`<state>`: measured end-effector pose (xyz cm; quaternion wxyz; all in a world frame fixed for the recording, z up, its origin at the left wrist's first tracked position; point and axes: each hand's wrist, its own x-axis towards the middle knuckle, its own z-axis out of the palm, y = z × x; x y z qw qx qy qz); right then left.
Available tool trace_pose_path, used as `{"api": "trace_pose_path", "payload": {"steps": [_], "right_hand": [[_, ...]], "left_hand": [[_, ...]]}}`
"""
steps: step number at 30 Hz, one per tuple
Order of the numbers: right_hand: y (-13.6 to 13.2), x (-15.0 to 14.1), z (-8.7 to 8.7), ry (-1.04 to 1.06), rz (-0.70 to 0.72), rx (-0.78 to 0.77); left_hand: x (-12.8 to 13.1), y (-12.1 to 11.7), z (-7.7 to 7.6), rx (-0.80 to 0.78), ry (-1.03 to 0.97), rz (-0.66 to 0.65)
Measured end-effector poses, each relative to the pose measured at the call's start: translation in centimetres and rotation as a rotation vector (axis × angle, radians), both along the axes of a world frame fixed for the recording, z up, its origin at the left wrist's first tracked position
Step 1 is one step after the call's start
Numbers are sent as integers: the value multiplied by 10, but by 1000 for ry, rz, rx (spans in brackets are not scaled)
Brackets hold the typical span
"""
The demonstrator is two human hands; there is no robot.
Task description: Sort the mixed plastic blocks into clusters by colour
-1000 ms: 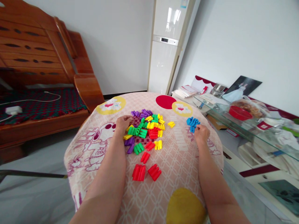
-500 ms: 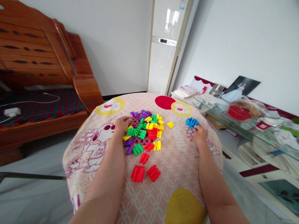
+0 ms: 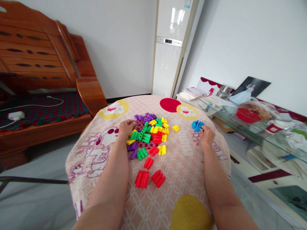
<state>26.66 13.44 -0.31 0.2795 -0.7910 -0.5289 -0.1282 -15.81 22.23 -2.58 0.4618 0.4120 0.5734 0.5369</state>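
Observation:
A heap of coloured plastic pegs (image 3: 150,132), purple, green, yellow and red, lies on a pegboard in the middle of a round table under a pink cartoon cloth (image 3: 100,143). My left hand (image 3: 126,127) rests at the heap's left edge, fingers curled against the pegs. My right hand (image 3: 206,134) sits just below a small cluster of blue pegs (image 3: 197,125), its fingers pinched together at the cluster. Two bunches of red pegs (image 3: 150,178) lie nearer to me. A few yellow pegs (image 3: 176,128) lie apart between heap and blue cluster.
A wooden bench (image 3: 43,83) with a charger and cable stands at the left. A tall white air conditioner (image 3: 171,48) stands behind the table. A glass shelf (image 3: 259,131) with a red bowl, papers and a photo runs along the right.
My right hand has crept slightly up toward the blue pegs. The left hand has stayed at the heap's edge. The view has shifted a little.

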Motion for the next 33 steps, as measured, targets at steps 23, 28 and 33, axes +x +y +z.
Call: {"api": "trace_pose_path", "payload": {"steps": [23,28,33], "right_hand": [[66,-104,18,305,475,-221],[68,-114,7,698,650,-213],[69,-118,0,831,731,-256]], "left_hand": [[-3,0,-2,7,98,-14],[-4,1,-5,13,137,-9],[-5,1,-8,21,134,-23]]}}
